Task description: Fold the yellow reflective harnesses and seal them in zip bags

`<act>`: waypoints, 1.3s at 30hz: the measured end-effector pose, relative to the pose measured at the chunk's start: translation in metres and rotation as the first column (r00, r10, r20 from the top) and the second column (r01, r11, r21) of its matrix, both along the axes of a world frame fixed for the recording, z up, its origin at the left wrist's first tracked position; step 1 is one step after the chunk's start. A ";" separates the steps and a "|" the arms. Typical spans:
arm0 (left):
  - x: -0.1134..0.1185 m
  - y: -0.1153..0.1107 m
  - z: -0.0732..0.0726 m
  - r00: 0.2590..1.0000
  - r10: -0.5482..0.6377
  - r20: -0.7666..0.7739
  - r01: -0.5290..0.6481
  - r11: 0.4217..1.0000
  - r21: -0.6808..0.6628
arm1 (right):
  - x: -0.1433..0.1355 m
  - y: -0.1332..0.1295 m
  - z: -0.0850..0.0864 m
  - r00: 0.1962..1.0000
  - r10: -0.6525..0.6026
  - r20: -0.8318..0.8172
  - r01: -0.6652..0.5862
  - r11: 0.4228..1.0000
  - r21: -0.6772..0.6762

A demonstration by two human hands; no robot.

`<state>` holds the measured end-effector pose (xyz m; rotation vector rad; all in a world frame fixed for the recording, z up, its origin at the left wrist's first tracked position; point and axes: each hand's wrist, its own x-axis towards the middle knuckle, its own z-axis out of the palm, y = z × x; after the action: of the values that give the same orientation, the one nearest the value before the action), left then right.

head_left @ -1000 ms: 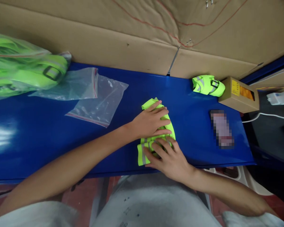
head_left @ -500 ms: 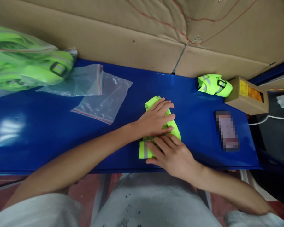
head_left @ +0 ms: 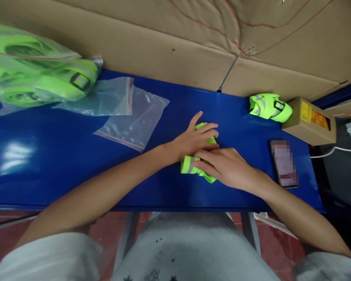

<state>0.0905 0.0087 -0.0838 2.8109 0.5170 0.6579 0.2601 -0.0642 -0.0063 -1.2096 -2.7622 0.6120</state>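
A fluorescent yellow-green reflective belt (head_left: pixel 187 165) with a grey stripe lies bunched on the blue table in front of me. My left hand (head_left: pixel 196 139) rests palm down over its far part, fingers spread, hiding much of it. Close against it, my right hand (head_left: pixel 219 166) has its thumb and fingers closed on the near folded end. A loose fold of the belt hangs out below the right fingers. Both hands cover the middle of the belt, so its layers there cannot be made out.
At left lies a clear bag (head_left: pixel 43 84) full of similar belts, beside flat zip bags (head_left: pixel 137 119). A rolled belt (head_left: pixel 269 107) with a black buckle sits at back right near a cardboard box (head_left: pixel 305 121). A phone (head_left: pixel 284 164) lies on the blue table (head_left: pixel 61 168).
The near end of the belt has moved away from me with my right hand, and the belt looks more compact. My left thumb has spread outward. The view has shifted slightly.
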 end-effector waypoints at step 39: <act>-0.020 -0.123 0.031 0.881 0.426 -0.205 -0.302 0.842 0.448 | -0.002 0.053 -0.044 0.501 -0.639 -0.584 0.142 0.726 -0.673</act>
<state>0.0708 -0.1139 -0.0525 3.2602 1.1240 0.4398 0.2576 -0.0115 -0.0504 -1.1812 -1.4736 1.5014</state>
